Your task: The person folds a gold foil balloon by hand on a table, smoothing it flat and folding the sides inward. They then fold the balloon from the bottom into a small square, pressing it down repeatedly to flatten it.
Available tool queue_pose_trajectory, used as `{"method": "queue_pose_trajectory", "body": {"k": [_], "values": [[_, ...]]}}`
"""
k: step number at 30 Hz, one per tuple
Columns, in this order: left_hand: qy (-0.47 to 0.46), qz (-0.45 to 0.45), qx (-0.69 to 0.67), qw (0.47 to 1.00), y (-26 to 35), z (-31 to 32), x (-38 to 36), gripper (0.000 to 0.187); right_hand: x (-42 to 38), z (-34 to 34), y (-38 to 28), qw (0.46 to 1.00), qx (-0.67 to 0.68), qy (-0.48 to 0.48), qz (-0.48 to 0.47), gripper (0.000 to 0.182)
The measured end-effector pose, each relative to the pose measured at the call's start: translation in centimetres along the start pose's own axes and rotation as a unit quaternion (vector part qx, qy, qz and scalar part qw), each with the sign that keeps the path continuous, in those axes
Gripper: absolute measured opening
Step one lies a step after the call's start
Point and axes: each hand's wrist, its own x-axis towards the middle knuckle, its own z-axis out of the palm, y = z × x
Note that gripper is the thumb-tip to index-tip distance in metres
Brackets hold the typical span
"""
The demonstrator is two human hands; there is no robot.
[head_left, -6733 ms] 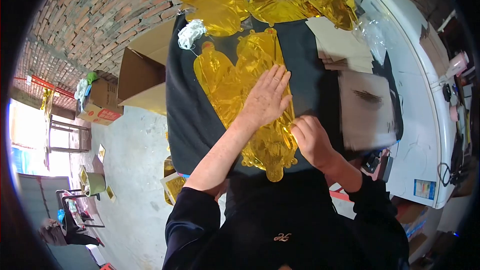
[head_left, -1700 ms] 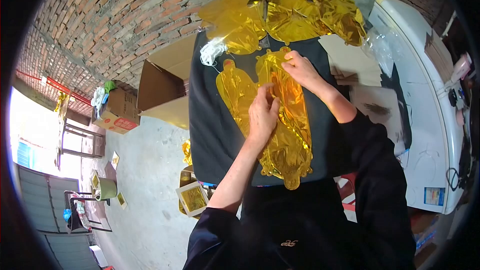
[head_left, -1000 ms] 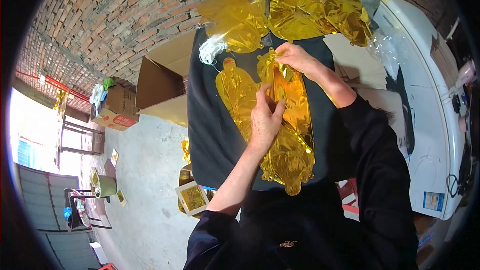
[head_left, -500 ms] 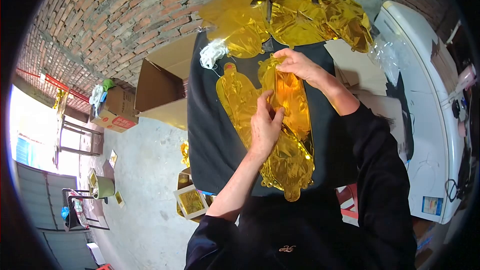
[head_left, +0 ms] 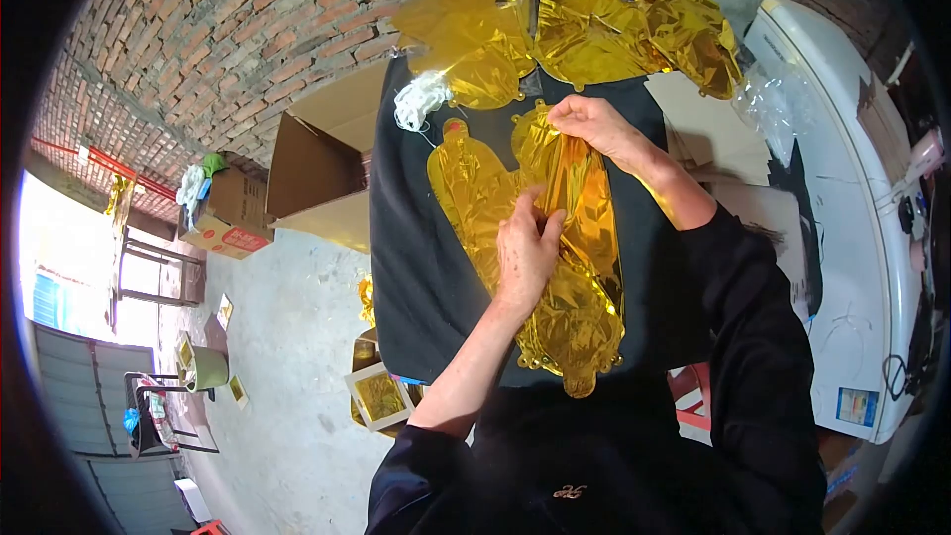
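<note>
Head view: a gold foil balloon [head_left: 580, 267], flat and uninflated, lies lengthwise on a black-covered worktop [head_left: 416, 267], its scalloped near end reaching the worktop's edge by the person's body. The left hand [head_left: 525, 248] rests on the middle of the foil, fingers [head_left: 540, 208] curled and pinching a fold of it between thumb and fingertips. The right hand [head_left: 592, 124] is at the far end of the same balloon, fingers closed on the foil's top edge and lifting it slightly off the cloth, so the sheet creases between the two hands. Both sleeves are black.

Just left of the held foil lies a second gold balloon [head_left: 466, 178], bottle-shaped, flat on the cloth and partly overlapped by the first. Beyond its top sits a bundle of white string [head_left: 421, 99]. A heap of more gold foil [head_left: 575, 25] covers the far end of the worktop against a brick wall [head_left: 228, 30]. To the right of the right forearm is a stack of card sheets [head_left: 703, 129], with clear plastic bags [head_left: 768, 99] beyond it and a white appliance [head_left: 852, 218] further right. Left of the worktop stands an open cardboard box [head_left: 317, 159]; on the concrete floor [head_left: 287, 337] below are small framed gold pieces [head_left: 381, 396].
</note>
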Motion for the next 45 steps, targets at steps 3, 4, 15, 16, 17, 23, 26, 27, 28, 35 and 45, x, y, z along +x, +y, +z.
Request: {"method": "queue_pose_trajectory", "body": {"k": [3,4,15,16,17,23,26,27,28,35,45], "values": [[0.001,-0.013,0.017,1.000,-0.1,0.1,0.1,0.033,0.0,-0.2,0.5,1.000,0.007,-0.006,-0.027,0.027],[0.010,-0.005,0.030,0.999,-0.3,0.3,0.2,0.031,0.1,-0.4,0.5,0.999,0.004,-0.012,-0.032,0.027],[0.040,0.036,0.135,0.989,-0.4,0.5,0.2,0.018,-0.7,-1.3,-0.2,0.996,-0.065,-0.057,0.001,0.032],[0.038,0.034,0.138,0.989,-0.3,0.4,0.2,0.018,-0.5,-1.4,-0.1,0.996,-0.067,-0.059,-0.002,0.032],[0.036,0.031,0.141,0.989,-0.2,0.4,0.2,0.019,-0.3,-1.5,0.0,0.996,-0.070,-0.062,-0.004,0.032],[0.013,0.015,0.136,0.990,-0.1,0.1,0.3,0.029,-0.6,-2.4,-0.6,0.991,-0.093,-0.096,-0.015,0.036],[0.034,0.034,0.106,0.993,-0.4,0.3,0.2,0.029,-0.1,-2.4,-1.1,0.982,-0.154,-0.106,-0.009,0.037],[0.033,0.032,0.106,0.993,-0.4,0.3,0.2,0.029,0.0,-2.4,-1.3,0.981,-0.161,-0.111,0.000,0.037],[0.033,0.030,0.107,0.993,-0.3,0.3,0.2,0.028,0.1,-2.4,-1.6,0.979,-0.169,-0.116,0.009,0.037],[0.059,0.064,0.156,0.984,-0.6,0.6,0.2,0.023,0.5,-2.1,-2.4,0.969,-0.207,-0.135,-0.021,0.039],[0.046,0.075,0.186,0.979,-0.4,0.5,0.2,0.021,0.6,-1.9,-3.2,0.919,-0.346,-0.186,-0.044,0.048]]}}
